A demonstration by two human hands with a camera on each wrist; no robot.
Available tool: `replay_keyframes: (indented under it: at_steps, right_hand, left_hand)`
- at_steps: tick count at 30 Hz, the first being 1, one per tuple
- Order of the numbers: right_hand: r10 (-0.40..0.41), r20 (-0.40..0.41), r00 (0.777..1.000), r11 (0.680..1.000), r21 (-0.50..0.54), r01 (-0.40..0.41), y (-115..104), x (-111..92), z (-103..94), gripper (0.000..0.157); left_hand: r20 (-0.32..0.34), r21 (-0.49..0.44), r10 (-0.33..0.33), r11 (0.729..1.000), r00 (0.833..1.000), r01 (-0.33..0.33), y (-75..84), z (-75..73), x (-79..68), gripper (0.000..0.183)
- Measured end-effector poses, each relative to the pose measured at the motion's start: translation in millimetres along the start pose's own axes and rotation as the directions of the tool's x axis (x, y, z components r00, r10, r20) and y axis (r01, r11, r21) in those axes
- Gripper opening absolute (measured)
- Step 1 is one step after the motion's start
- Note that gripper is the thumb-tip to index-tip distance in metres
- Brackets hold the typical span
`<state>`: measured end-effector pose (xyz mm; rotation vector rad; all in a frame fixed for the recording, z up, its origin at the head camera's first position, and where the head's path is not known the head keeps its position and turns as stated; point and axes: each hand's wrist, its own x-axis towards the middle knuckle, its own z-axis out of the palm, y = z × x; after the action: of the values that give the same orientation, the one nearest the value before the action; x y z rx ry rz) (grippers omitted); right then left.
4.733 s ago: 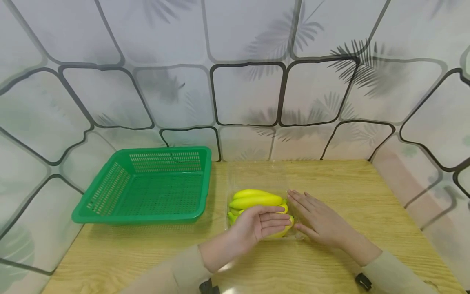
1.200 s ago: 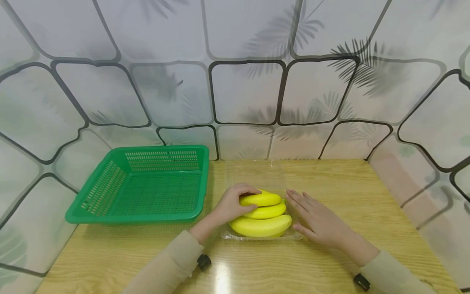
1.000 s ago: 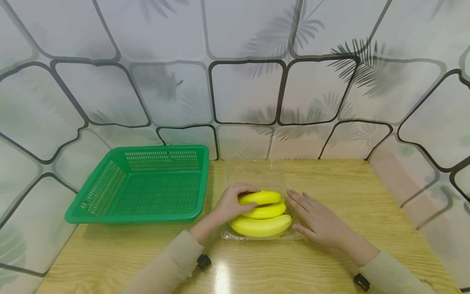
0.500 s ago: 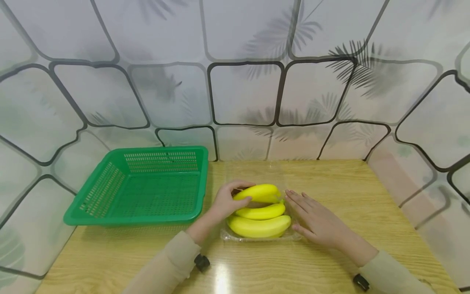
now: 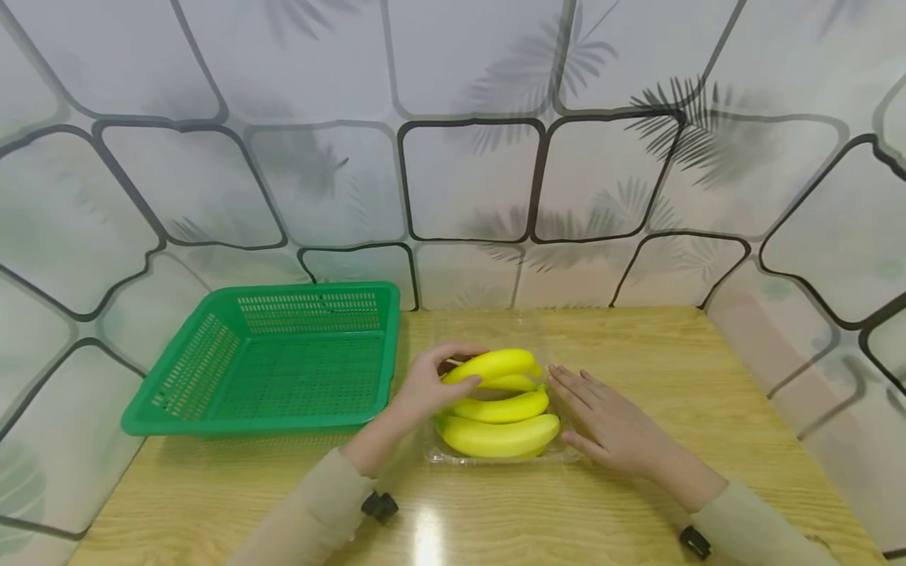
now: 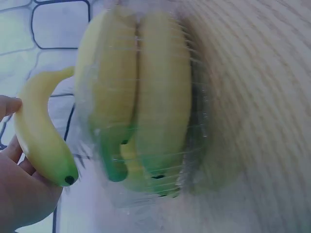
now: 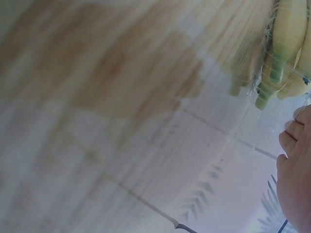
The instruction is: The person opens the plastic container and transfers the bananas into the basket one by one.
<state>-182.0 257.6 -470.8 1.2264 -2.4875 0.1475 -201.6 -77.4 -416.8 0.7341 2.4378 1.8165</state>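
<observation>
My left hand grips a yellow banana between thumb and fingers, raised over the back of a clear plastic box. In the left wrist view this banana is curved, with a green, dark-tipped end, and stands apart from the box wall. More bananas lie side by side in the box, one of them partly hidden under the held one. The box's clear lid lies back, open. My right hand lies with straight fingers along the box's right side, fingertips right at its wall.
A green plastic basket with slotted walls stands left of the box, and nothing shows inside it. Both are on a wood-grain table, with patterned wall covering behind and at the sides.
My left hand, earlier palm-up over the box, has taken hold of a banana and raised it slightly up and to the left, uncovering another beneath. The right hand has stayed in place.
</observation>
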Motion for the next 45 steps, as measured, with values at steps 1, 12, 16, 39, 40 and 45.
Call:
replay_keyframes:
  at_steps: [1,12,16,39,40,45]
  right_hand:
    - [0.001,0.002,1.000,1.000,-0.003,-0.001,0.2,-0.4,0.2,0.071]
    - [0.019,0.020,1.000,1.000,0.014,-0.019,-0.9,-1.5,1.6,0.071]
    - [0.022,0.030,0.999,1.000,0.021,-0.023,-1.6,-1.3,2.3,0.071]
    - [0.020,0.032,0.999,1.000,0.020,-0.021,-0.6,-1.4,1.7,0.072]
    - [0.021,0.033,0.999,1.000,0.022,-0.022,-0.6,-1.3,1.3,0.072]
    - [0.024,0.035,0.999,0.999,0.022,-0.025,-0.8,-1.2,0.3,0.073]
  left_hand:
    - [-0.001,-0.006,-0.002,1.000,1.000,0.002,3.2,-1.5,-0.7,0.037]
    - [-0.060,0.008,0.025,1.000,0.998,-0.025,17.8,-28.6,-11.4,0.036]
    - [-0.093,0.028,0.025,0.999,0.995,-0.022,20.0,-43.2,-16.4,0.036]
    - [-0.266,0.085,-0.112,0.987,0.958,0.139,17.5,-107.0,-45.1,0.036]
    - [-0.272,0.087,-0.117,0.986,0.955,0.146,17.0,-110.0,-46.2,0.036]
    - [-0.293,0.101,-0.136,0.980,0.946,0.172,10.9,-124.5,-54.3,0.037]
